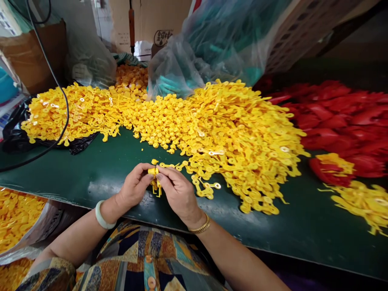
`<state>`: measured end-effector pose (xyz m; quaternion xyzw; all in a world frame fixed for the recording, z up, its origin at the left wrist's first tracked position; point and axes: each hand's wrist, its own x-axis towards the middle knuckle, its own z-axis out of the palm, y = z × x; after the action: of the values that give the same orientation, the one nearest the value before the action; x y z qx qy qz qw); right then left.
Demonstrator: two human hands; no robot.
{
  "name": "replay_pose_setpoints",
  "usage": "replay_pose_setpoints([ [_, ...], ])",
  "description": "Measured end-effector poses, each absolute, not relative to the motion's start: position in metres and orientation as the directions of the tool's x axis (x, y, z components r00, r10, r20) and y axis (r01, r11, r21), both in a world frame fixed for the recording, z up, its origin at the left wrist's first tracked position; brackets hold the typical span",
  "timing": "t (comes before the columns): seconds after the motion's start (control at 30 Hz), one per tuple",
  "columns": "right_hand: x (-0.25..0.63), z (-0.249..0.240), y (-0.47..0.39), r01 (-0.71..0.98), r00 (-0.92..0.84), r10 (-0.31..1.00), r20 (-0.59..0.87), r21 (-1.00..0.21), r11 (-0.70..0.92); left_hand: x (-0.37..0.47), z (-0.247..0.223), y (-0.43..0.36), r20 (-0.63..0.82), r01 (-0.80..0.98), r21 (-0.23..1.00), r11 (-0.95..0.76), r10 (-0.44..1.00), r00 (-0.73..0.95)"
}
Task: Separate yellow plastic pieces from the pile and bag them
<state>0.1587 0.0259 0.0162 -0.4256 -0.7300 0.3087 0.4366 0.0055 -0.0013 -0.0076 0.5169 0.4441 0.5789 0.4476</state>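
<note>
Near the front edge of the dark green table (100,161), my left hand (135,184) pinches a small yellow plastic piece (152,171) between thumb and forefinger. From the other side, my right hand (178,192) is closed on the same piece, its thumb and forefinger meeting the left fingertips. Thin yellow parts hang just below the fingers; how they join the piece is too small to tell. Right behind the hands lie loose yellow parts, and a large heap of flat yellow parts (242,129) spreads to the right.
Small yellow pieces (160,121) lie mid-table, with another yellow heap (75,109) at left. Red parts (339,117) fill the right side. A clear bag (212,48) stands behind. A black cable (62,89) crosses the left side. An open sack (39,226) of yellow parts sits lower left.
</note>
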Motion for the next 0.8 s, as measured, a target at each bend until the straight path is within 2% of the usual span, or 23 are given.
replay_pose_setpoints([
  [0.1,0.16,0.017,0.028,0.348,-0.283,0.891,0.355,-0.828,0.44,0.007,-0.008,0.0,0.171,-0.172,0.968,-0.183,0.982,-0.078],
  [0.2,0.161,0.016,0.03,0.365,-0.316,0.861,0.398,-0.787,0.498,0.006,-0.009,0.001,0.193,-0.143,0.969,-0.201,0.979,-0.066],
  [0.33,0.16,0.009,0.03,0.363,-0.333,0.778,0.533,-0.689,0.627,0.003,-0.011,-0.001,0.26,0.06,0.964,-0.257,0.964,-0.045],
  [0.47,0.157,0.001,0.028,0.34,-0.34,0.715,0.611,-0.629,0.7,0.001,-0.006,-0.005,0.355,0.295,0.898,-0.326,0.934,-0.046],
  [0.57,0.157,-0.003,0.028,0.329,-0.368,0.687,0.627,-0.603,0.727,0.0,-0.005,-0.006,0.371,0.362,0.869,-0.337,0.928,-0.029],
  [0.67,0.157,-0.003,0.029,0.337,-0.405,0.7,0.588,-0.616,0.712,0.003,-0.009,-0.003,0.266,0.243,0.937,-0.251,0.963,-0.032],
  [0.8,0.165,0.002,0.037,0.326,-0.479,0.745,0.464,-0.694,0.642,-0.011,0.0,-0.006,0.024,-0.015,1.0,-0.024,1.0,-0.003],
])
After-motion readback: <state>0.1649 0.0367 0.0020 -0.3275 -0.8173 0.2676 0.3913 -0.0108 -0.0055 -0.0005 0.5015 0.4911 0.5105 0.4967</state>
